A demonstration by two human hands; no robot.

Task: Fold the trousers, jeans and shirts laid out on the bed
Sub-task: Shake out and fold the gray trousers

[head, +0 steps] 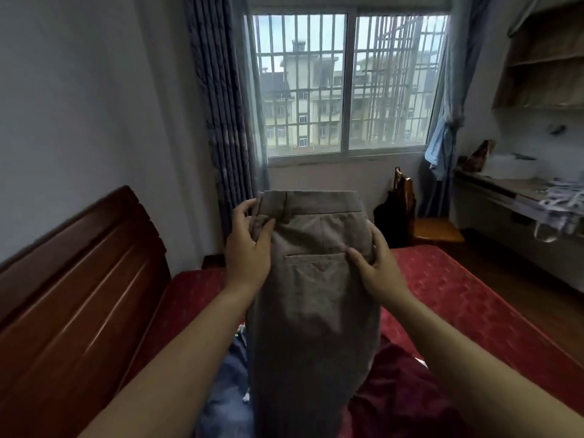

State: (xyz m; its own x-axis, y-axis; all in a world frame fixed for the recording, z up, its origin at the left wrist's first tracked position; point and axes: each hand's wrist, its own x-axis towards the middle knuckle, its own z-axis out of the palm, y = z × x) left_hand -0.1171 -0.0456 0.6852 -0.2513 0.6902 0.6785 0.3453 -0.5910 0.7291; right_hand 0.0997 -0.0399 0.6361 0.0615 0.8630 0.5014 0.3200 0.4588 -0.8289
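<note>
Khaki trousers [313,305] hang upright in the air in front of me, waistband at the top and a back pocket facing me. My left hand [249,245] grips the trousers' left edge just under the waistband, thumb in front. My right hand [376,267] grips the right edge beside the pocket, thumb on the cloth. The legs drop out of view below. Under them on the bed with the red cover [458,286] lie blue jeans [227,393] at the lower left and a dark red garment [401,396] at the lower right.
A wooden headboard [72,295] runs along the left. Ahead is a barred window [347,86] with curtains. A wooden chair [426,229] with a dark bag stands past the bed's far corner. A desk [512,197] with clutter lines the right wall.
</note>
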